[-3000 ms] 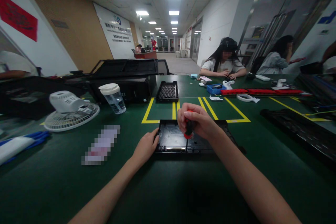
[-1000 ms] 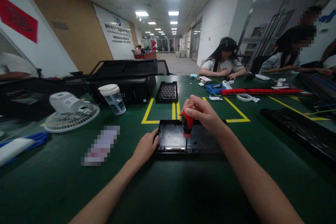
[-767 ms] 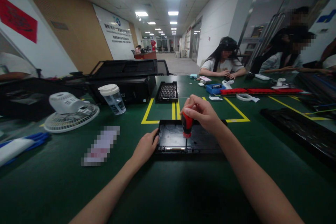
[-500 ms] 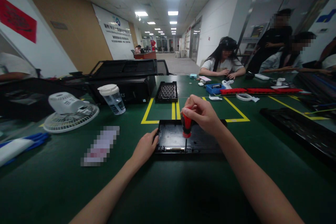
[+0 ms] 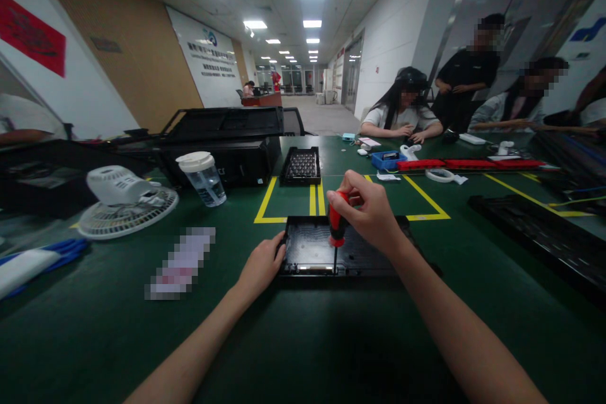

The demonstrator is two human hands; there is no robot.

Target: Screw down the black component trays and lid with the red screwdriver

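A flat black plastic housing [image 5: 312, 246] lies on the green table in front of me. My left hand [image 5: 262, 267] grips its left edge, fingers curled over the rim. My right hand [image 5: 368, 209] is closed round a red and black screwdriver [image 5: 336, 225] held upright. The thin shaft points down, with its tip at the housing's near edge, beside a small light-coloured part there.
A black tray of small parts [image 5: 302, 166] stands beyond the yellow floor-tape lines. Left are a lidded plastic cup [image 5: 203, 178], a white desk fan [image 5: 124, 198] and large black cases [image 5: 222, 139]. A long black panel [image 5: 540, 237] lies right. People sit and stand at the far side.
My right hand has shifted its grip on the screwdriver handle while the tip stays at the housing's near edge. A person in black has walked leftwards behind the seated people.
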